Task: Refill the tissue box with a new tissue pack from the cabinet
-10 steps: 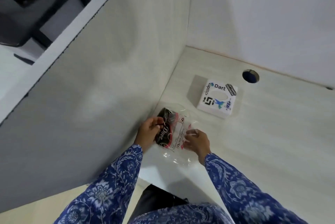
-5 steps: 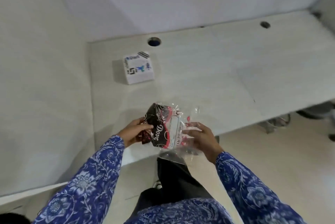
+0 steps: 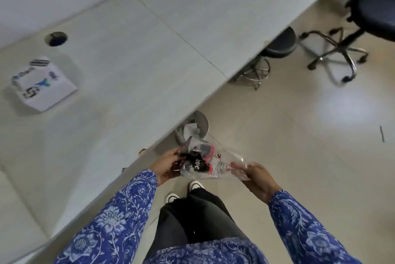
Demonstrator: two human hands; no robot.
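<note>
A crumpled clear plastic tissue wrapper (image 3: 205, 162) with black, red and white print hangs between both hands, just past the desk's front edge and above the floor. My left hand (image 3: 168, 164) grips its dark left end. My right hand (image 3: 257, 178) pinches its clear right end. The white tissue box (image 3: 43, 85), covered in stickers, sits far left on the pale desk (image 3: 132, 67), well away from both hands.
A grey waste bin (image 3: 193, 127) with paper inside stands under the desk edge, right behind the wrapper. A round stool (image 3: 275, 46) and a dark office chair (image 3: 363, 13) stand at the upper right. Cable holes (image 3: 56, 38) pierce the desk. Pale floor tiles lie to the right.
The view has swung right from the desk corner. Both hands carried the wrapper off the desk top to beyond its front edge, and it looks more crumpled. The tissue box stayed put.
</note>
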